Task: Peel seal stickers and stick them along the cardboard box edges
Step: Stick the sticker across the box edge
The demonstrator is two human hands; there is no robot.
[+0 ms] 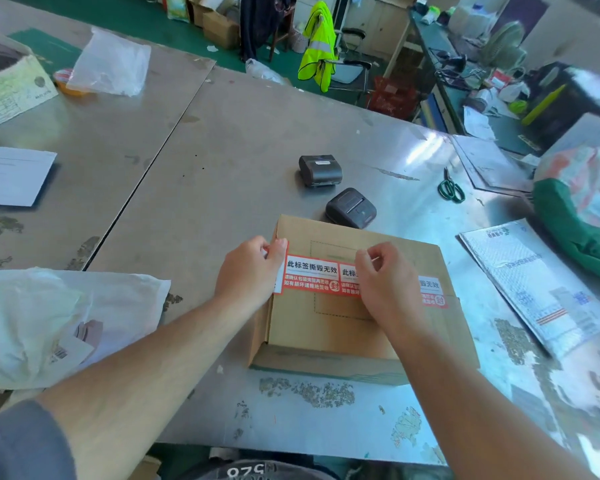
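A brown cardboard box (pixel 329 327) sits on the metal table in front of me. A strip of red and white seal stickers (pixel 312 277) stretches across the box top from its left edge toward the right. My left hand (pixel 248 271) pinches the strip's left end at the box's left edge. Over the middle of the strip, my right hand (pixel 385 278) has its fingertips curled and pinching at the strip's top edge. Part of the strip is hidden under my right hand, and its right end (pixel 432 292) shows beyond it.
Two black label printers (pixel 321 169) (pixel 350 207) stand behind the box. Green scissors (pixel 450 188) lie at the right. A printed mailer bag (pixel 534 285) lies right of the box, and a white plastic bag (pixel 49 323) lies left. Papers (pixel 11 174) rest far left.
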